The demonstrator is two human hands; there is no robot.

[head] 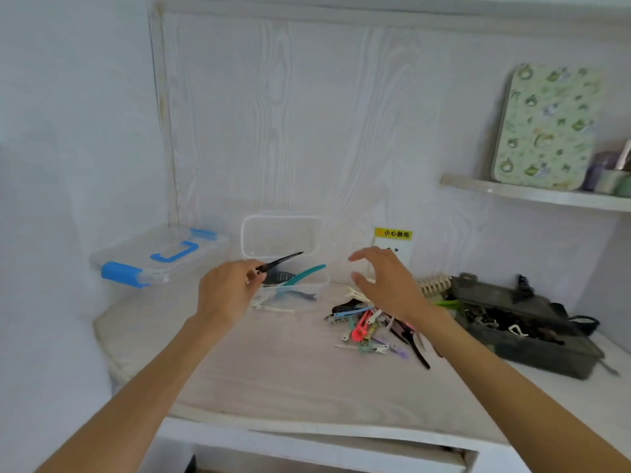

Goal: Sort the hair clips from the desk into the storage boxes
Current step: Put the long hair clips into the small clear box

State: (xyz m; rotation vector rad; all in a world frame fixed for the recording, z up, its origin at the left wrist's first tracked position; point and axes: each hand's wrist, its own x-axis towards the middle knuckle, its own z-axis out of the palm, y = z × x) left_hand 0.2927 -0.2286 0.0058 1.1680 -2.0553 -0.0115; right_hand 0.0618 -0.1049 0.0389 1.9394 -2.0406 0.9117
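Observation:
My left hand (227,291) pinches a long black hair clip (281,261) just above the near edge of an open clear plastic box (309,288), whose lid (281,235) stands up behind it. A teal clip (305,274) leans out of that box, and a few other clips lie inside. My right hand (387,283) hovers with spread fingers over a pile of several coloured hair clips (367,327) on the desk mat (273,363); it holds nothing.
A closed clear box with blue latches (157,256) sits at the back left. A dark open case (529,324) full of dark clips lies on the right. A wall shelf (532,194) carries a patterned board and jars. A yellow warning label (392,233) marks the wall socket.

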